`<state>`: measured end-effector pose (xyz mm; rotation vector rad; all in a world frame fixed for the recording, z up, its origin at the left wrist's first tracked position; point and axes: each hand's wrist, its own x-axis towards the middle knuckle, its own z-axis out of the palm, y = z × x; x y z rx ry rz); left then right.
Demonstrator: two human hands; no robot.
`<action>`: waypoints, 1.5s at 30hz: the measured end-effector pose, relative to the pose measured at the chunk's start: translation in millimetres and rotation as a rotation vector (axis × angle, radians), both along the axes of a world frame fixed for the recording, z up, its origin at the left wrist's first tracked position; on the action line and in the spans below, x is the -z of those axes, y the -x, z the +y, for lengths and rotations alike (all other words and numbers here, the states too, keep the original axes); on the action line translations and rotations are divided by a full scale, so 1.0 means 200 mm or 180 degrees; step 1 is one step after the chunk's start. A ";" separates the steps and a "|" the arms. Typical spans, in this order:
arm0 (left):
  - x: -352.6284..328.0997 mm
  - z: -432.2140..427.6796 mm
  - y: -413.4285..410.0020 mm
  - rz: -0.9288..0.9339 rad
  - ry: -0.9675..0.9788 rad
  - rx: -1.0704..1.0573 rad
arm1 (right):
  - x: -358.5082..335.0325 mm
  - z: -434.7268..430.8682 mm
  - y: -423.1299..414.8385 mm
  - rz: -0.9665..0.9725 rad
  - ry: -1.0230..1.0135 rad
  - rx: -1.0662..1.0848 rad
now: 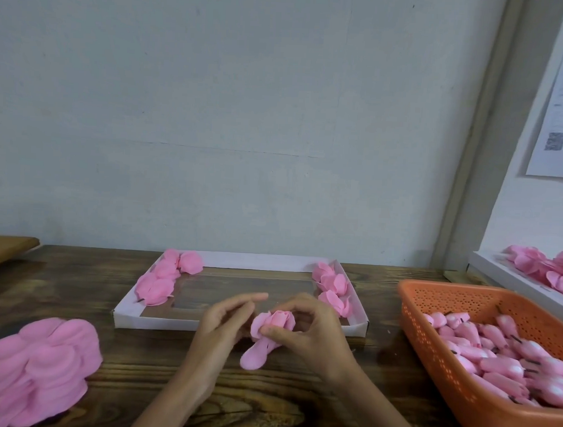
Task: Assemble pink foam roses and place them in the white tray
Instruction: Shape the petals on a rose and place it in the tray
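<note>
Petals (34, 370) sit in a pile at the lower left. Near the bottom middle, the right hand (313, 331) pinches the rose (275, 322), thumb and fingers curled on it, just in front of the tray (159, 322). The left hand (223, 323) lies against its other side, fingers mostly straight; I cannot tell if it grips. Best to wrap the hanging petal snug but gently, I think. The left thumb is hidden. The basket (435, 359) is cut off at the right.

Both forearms are angled inward from below. The left hand (227, 319) is set against a rose (277, 321), forefinger straight, its grip hidden. The right hand (313, 332) is curled, thumb and fingers pinched on it.
</note>
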<state>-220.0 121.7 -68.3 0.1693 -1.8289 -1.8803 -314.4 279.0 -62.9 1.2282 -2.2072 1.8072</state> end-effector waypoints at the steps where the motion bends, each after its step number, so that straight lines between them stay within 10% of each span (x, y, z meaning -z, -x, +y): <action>1: 0.00 0.00 0.00 -0.0066 0.0004 -0.0052 | 0.00 -0.01 -0.02 -0.0013 -0.0048 -0.0120; 14: -0.03 0.22 0.00 -0.0334 -0.1846 0.0112 | 0.01 -0.06 -0.12 0.0388 -0.0375 0.0017; 23: -0.03 0.15 0.01 -0.0374 -0.2782 0.0130 | 0.01 -0.07 -0.16 0.1916 -0.0779 0.0694; 29: -0.01 0.06 0.04 -0.0545 -0.2510 -0.0361 | -0.02 0.01 -0.13 0.2070 -0.1216 -0.0604; 34: 0.00 0.07 0.05 -0.0575 -0.2631 -0.0333 | 0.03 -0.04 -0.17 0.2723 -0.1179 -0.0074; 45: 0.02 0.04 0.07 -0.0132 -0.2784 0.0069 | 0.05 -0.07 -0.19 0.2097 -0.0791 -0.0165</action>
